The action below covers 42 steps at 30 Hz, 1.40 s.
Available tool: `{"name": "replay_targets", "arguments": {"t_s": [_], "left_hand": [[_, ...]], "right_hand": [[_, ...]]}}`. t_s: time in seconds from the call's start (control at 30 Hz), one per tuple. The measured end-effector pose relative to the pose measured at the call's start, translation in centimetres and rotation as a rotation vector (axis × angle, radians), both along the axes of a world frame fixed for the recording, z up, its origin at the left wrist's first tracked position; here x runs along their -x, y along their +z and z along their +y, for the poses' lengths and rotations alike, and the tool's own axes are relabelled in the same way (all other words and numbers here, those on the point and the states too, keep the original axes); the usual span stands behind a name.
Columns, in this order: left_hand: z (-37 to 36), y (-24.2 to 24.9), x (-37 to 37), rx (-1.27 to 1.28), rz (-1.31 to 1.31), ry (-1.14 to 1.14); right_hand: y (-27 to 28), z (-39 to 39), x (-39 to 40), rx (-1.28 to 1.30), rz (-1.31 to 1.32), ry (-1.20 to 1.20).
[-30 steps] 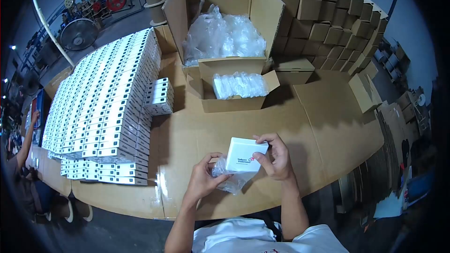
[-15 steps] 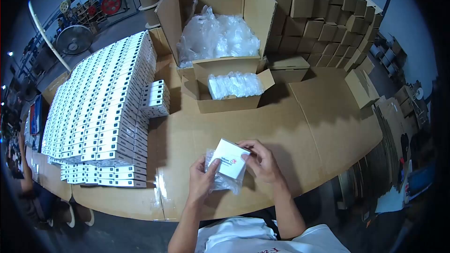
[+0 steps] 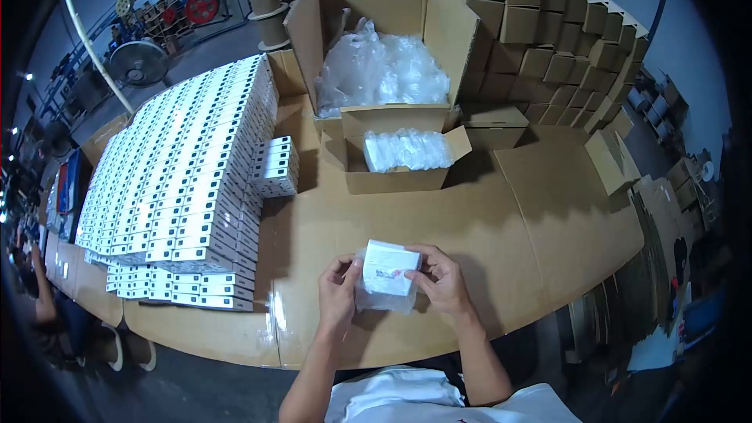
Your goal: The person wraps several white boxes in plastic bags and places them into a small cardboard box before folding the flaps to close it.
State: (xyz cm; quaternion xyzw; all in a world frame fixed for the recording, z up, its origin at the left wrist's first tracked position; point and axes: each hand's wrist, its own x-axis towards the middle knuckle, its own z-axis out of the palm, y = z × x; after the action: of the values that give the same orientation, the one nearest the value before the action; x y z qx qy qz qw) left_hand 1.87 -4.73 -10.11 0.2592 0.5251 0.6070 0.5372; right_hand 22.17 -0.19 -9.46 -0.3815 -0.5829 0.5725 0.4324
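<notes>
A small white box (image 3: 390, 257) with a printed logo is held above the table, its lower part inside a clear plastic bag (image 3: 381, 300). My left hand (image 3: 338, 295) pinches the bag's left side between thumb and fingers. On the other side, my right hand (image 3: 440, 278) grips the white box, thumb on its front near the logo and fingers behind. Beyond my hands stands an open cardboard carton (image 3: 395, 182) with a row of plastic-wrapped packs (image 3: 407, 150) in it.
Stacked white boxes (image 3: 180, 180) fill the table's left side, with a shorter stack (image 3: 276, 166) beside them. A large carton (image 3: 454, 31) behind holds loose clear plastic bags (image 3: 384, 70). Brown cartons (image 3: 540, 63) are piled at back right. Folded cardboard (image 3: 654, 211) stands beyond the right edge.
The white box has turned more upright and sits lower in the plastic bag. Both hands stay on either side of it. The whole view has shifted slightly.
</notes>
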Motion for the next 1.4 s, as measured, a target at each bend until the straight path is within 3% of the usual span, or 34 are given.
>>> {"name": "replay_targets", "arguments": {"t_s": [0.1, 0.2, 0.23, 0.33, 0.43, 0.53, 0.67, 0.77, 0.87, 0.93, 1.13, 1.3, 1.4], "left_hand": [[0.3, -0.2, 0.1, -0.048, 0.004, 0.029], [0.4, -0.8, -0.2, -0.145, 0.08, 0.053], [0.4, -1.6, -0.2, -0.201, 0.095, 0.056], [0.0, -1.7, -0.4, -0.226, 0.078, 0.052], [-0.2, -2.5, -0.6, -0.223, 0.047, 0.07], [-0.2, -2.9, -0.9, -0.271, -0.058, 0.097], [-0.4, -4.7, -0.4, -0.27, -0.246, 0.071], [-0.5, -2.3, -0.7, -0.354, 0.136, -0.016], [0.0, -1.2, 0.1, -0.344, 0.304, -0.272], [0.4, -1.2, 0.5, -0.34, 0.325, -0.284], [-0.3, 0.4, 0.5, -0.362, 0.631, -0.233], [-0.2, -0.7, -1.9, -0.246, 0.374, -0.016], [-0.1, -1.3, -2.7, -0.163, 0.233, 0.043]], "right_hand": [[-0.1, 0.4, -0.2, 0.003, -0.068, -0.01], [-0.2, 1.2, -0.6, -0.274, -0.168, -0.016], [0.6, 0.9, -0.4, -0.128, -0.119, -0.031], [-0.8, 0.9, -0.1, -0.131, -0.049, -0.049], [-0.3, 0.2, 0.7, 0.149, 0.072, -0.172], [1.3, -0.1, 1.6, 0.078, 0.33, -0.092], [-1.5, 0.2, 0.7, -0.014, 0.059, -0.058], [-3.3, 0.8, -0.8, 0.051, 0.004, 0.059], [-1.4, 0.6, -1.2, -0.052, -0.066, 0.15], [-0.4, 0.9, -1.7, -0.187, -0.141, 0.173], [1.3, -0.1, -1.4, -0.105, -0.143, 0.027], [0.2, -1.3, 0.4, 0.221, 0.08, -0.21], [-1.2, -1.1, 0.8, 0.121, 0.167, -0.253]]}}
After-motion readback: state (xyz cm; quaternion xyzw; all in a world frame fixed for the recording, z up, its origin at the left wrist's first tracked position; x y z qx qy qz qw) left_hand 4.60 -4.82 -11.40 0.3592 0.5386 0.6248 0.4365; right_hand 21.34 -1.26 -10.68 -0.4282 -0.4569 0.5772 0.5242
